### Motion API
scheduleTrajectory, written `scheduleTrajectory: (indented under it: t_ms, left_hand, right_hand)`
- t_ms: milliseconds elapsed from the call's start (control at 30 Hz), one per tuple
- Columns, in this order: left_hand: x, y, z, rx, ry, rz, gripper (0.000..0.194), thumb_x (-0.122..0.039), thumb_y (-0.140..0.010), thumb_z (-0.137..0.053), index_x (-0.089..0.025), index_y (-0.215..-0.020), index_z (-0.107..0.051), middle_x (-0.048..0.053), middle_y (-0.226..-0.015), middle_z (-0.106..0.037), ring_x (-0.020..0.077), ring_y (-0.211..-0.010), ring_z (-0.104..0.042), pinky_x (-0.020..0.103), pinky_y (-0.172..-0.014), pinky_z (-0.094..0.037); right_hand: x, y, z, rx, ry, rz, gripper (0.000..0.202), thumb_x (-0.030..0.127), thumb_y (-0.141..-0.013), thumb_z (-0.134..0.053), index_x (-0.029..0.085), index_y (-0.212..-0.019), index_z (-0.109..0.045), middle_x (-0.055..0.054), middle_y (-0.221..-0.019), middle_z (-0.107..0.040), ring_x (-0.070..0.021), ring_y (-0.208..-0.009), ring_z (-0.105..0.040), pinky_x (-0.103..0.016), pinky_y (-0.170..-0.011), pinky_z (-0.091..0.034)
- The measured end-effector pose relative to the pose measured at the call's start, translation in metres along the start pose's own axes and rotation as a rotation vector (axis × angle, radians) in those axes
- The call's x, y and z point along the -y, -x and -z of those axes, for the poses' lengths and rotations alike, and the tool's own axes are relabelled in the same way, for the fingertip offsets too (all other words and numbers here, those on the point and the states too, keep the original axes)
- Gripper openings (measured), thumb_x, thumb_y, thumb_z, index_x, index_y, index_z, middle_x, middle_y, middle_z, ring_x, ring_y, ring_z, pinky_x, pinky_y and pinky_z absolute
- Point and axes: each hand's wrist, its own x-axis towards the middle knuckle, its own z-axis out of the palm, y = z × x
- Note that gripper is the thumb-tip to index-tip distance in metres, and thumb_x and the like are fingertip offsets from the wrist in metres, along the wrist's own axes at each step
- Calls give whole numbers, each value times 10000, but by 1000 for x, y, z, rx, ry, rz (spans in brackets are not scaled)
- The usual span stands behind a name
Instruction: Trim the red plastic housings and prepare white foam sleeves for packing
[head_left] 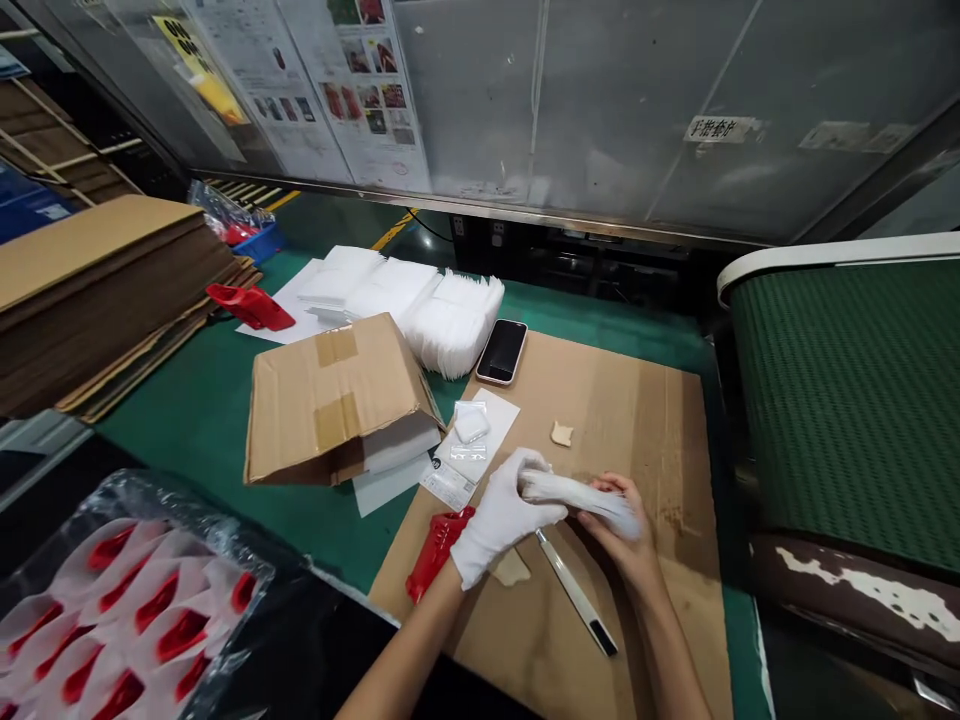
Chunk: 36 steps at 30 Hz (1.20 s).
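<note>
My left hand [510,512], in a white glove, is closed around one end of a bundle of thin white sheets [574,492] that looks like packing foam. My bare right hand [626,530] grips the other end, its fingers partly hidden behind the sheets. A red glossy piece [439,550] lies beside my left wrist, partly covered by the glove. Below my hands, a slim white-handled tool [576,592] with a dark end lies on the cardboard sheet [660,450]. Small beige scraps [562,433] lie near my hands.
An open carton [330,400] and stacks of white foam sheets [457,320] stand behind left. A phone [502,352], a small clear packet [470,423] and another red piece [251,306] lie around. Foam-wrapped red pieces [157,610] fill a plastic-lined container front left. A green conveyor belt [855,400] runs at right.
</note>
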Motion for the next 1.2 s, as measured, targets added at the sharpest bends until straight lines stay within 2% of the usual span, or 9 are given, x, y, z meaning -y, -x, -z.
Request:
scheduleTrajectory:
  t_ms: [100, 267, 400, 600, 767, 900, 967, 1100, 1200]
  left_hand:
    - [2, 0, -3, 15, 48, 17, 484, -202, -593, -833, -193, -972, -532, -3, -900, -618, 153, -800, -576, 265, -722, -472]
    - [9, -2, -10, 21, 122, 14, 578, -277, -519, -918, -195, -910, -501, -15, -848, -587, 154, -771, -556, 284, -715, -456]
    - [3, -2, -15, 1, 182, 12, 538, -363, -565, -904, -199, -849, -477, -38, -762, -546, 131, -688, -514, 271, -655, -428]
    - [-1, -1, -12, -24, 130, -57, 435, -436, -631, -865, -171, -808, -569, -1, -762, -581, 149, -691, -522, 273, -631, -422]
    - [13, -4, -21, -213, 93, -49, 248, -391, -828, -660, -176, -761, -557, 7, -771, -574, 150, -725, -531, 279, -698, -442]
    - [18, -4, -27, -322, 81, -70, 190, -341, -826, -667, -185, -802, -562, 3, -814, -595, 148, -747, -560, 271, -727, -461]
    - [20, -3, -29, -349, 78, -81, 186, -346, -831, -675, -185, -841, -584, 7, -843, -611, 151, -769, -581, 267, -736, -470]
    - [22, -1, -32, -382, 63, -96, 182, -351, -857, -662, -184, -835, -594, 6, -824, -617, 149, -770, -578, 260, -737, -469]
    - [23, -1, -34, -381, 53, -102, 198, -346, -859, -663, -184, -789, -574, -9, -757, -587, 138, -712, -539, 253, -700, -452]
  right_hand:
    - [-2, -3, -4, -17, 5, 20, 447, 368, -722, -842, 238, -1088, -622, -30, -952, -651, -179, -826, -648, -268, -721, -521]
    - [-2, -3, -21, -57, -16, 99, 281, 377, -748, -815, 209, -848, -613, 6, -801, -585, -142, -678, -569, -242, -608, -442]
    - [3, 4, -30, -159, -26, 182, 259, 340, -769, -803, 211, -779, -579, 17, -790, -528, -135, -719, -532, -236, -640, -416]
    - [2, 0, -25, -187, 8, 220, 281, 322, -708, -853, 207, -758, -602, 2, -803, -548, -159, -774, -542, -260, -676, -420]
    - [-4, -6, -26, -209, 35, 196, 346, 359, -669, -875, 209, -833, -610, -16, -886, -582, -181, -834, -582, -293, -737, -462]
    - [1, 2, -26, -249, 32, 176, 541, 325, -641, -896, 234, -1078, -590, -33, -1032, -592, -197, -954, -596, -339, -878, -482]
    - [4, 5, -27, -274, 15, 173, 642, 388, -631, -900, 235, -1158, -566, -42, -1056, -593, -203, -959, -596, -339, -873, -490]
    - [5, 6, -38, -352, -39, 164, 541, 607, -760, -739, 203, -1089, -593, -39, -961, -594, -193, -852, -590, -303, -750, -484]
    - [5, 4, -47, -451, -54, 134, 317, 507, -889, -633, 194, -902, -580, -12, -860, -573, -159, -775, -561, -277, -721, -447]
